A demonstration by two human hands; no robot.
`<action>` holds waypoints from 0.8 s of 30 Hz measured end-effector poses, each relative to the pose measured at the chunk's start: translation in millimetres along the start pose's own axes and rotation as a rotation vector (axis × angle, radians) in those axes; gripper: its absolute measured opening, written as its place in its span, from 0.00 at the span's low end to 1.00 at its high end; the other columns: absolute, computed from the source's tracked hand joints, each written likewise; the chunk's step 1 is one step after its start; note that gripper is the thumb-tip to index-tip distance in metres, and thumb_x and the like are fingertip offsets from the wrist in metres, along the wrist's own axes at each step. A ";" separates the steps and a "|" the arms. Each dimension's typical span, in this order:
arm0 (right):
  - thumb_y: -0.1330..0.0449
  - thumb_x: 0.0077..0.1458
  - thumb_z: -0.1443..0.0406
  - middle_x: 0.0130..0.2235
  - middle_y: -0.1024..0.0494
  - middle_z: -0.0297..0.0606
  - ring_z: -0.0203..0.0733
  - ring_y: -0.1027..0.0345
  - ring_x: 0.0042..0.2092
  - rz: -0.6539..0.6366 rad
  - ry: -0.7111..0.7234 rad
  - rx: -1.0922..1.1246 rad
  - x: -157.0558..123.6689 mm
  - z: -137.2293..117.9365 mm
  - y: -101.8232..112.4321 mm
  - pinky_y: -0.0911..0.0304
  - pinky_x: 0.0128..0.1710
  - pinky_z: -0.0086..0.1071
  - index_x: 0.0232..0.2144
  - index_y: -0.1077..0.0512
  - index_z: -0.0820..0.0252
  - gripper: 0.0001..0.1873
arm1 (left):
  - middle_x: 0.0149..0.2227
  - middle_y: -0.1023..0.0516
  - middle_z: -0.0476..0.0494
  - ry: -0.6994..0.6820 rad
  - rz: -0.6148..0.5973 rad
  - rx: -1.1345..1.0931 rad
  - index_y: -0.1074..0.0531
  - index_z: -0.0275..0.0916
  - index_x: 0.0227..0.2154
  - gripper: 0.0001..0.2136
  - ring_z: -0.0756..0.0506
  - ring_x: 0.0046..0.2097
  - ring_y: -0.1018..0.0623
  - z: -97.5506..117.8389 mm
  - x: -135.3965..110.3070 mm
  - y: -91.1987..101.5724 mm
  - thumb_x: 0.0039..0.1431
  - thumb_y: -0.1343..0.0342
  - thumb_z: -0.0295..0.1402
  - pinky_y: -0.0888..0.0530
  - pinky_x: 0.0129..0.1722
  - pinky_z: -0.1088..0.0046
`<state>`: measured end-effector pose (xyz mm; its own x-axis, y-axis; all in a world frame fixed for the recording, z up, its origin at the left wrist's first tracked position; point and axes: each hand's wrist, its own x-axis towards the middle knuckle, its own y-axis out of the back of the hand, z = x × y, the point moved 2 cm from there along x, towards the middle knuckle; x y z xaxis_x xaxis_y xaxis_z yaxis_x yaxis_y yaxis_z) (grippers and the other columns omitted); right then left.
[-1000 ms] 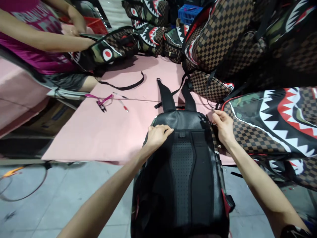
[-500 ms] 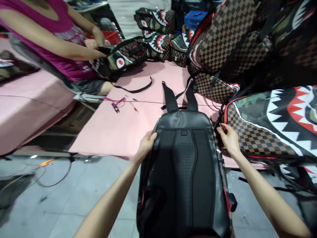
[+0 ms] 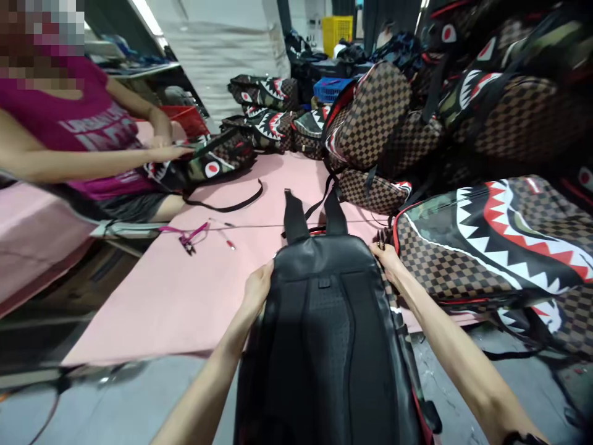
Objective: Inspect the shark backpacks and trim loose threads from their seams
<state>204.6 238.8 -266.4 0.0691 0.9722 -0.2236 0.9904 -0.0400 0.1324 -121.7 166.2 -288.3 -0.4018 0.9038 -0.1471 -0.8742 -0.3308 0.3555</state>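
Note:
A black-backed backpack [image 3: 327,346] stands in front of me, its padded back panel towards me and its top against the table edge. Its two shoulder straps [image 3: 295,216] lie forward over the tabletop. My left hand [image 3: 259,285] is closed on the upper left edge of the bag, thumb on the black side. At the upper right edge, my right hand [image 3: 385,254] is closed with its fingers against the bag. Dark thread snips [image 3: 380,238] stick up from its fingers, points away from me. The fingertips behind the bag are hidden.
Purple-handled snips [image 3: 186,238] and a pen [image 3: 228,241] lie on the pink table [image 3: 185,296]. A large checkered shark-mouth bag [image 3: 467,247] lies at right, with piled bags [image 3: 380,117] behind. At left, a co-worker [image 3: 99,130] handles a camouflage bag [image 3: 208,162].
The view has tilted up, so the table and bags sit lower. My right hand has come in against the bag's upper right edge. My left hand keeps its grip.

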 end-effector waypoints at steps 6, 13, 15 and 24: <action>0.34 0.34 0.50 0.17 0.38 0.26 0.28 0.49 0.19 -0.114 0.011 0.210 -23.4 4.7 7.0 0.52 0.19 0.26 0.19 0.34 0.61 0.22 | 0.26 0.23 0.47 0.143 0.201 -0.387 0.27 0.33 0.26 0.21 0.48 0.30 0.27 0.1 -17.8 14.7 0.41 0.40 0.49 0.30 0.31 0.74; 0.33 0.34 0.54 0.16 0.41 0.25 0.28 0.51 0.19 -0.304 0.002 0.469 -57.3 -42.4 -0.1 0.53 0.18 0.25 0.15 0.36 0.61 0.20 | 0.28 0.21 0.51 0.236 0.199 -0.591 0.25 0.36 0.33 0.10 0.52 0.28 0.25 21.9 -22.9 18.0 0.52 0.42 0.37 0.26 0.33 0.76; 0.32 0.35 0.55 0.16 0.40 0.26 0.27 0.51 0.19 -0.365 0.017 0.517 -69.9 -60.8 0.0 0.54 0.18 0.25 0.16 0.32 0.62 0.18 | 0.28 0.21 0.48 0.319 0.132 -0.660 0.25 0.36 0.36 0.10 0.50 0.28 0.23 22.7 -22.3 16.4 0.57 0.46 0.36 0.25 0.35 0.73; 0.32 0.36 0.59 0.18 0.36 0.27 0.28 0.48 0.20 -0.478 0.025 0.562 -108.0 -92.6 1.8 0.53 0.19 0.25 0.27 0.24 0.65 0.16 | 0.27 0.19 0.43 0.473 0.008 -0.823 0.31 0.34 0.51 0.19 0.44 0.30 0.20 16.6 -31.6 12.9 0.63 0.56 0.39 0.23 0.40 0.63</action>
<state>187.8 155.1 -152.6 -0.3813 0.9178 -0.1104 0.8242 0.2834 -0.4903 -115.7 137.9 -263.8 -0.3195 0.7570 -0.5699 -0.7160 -0.5868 -0.3781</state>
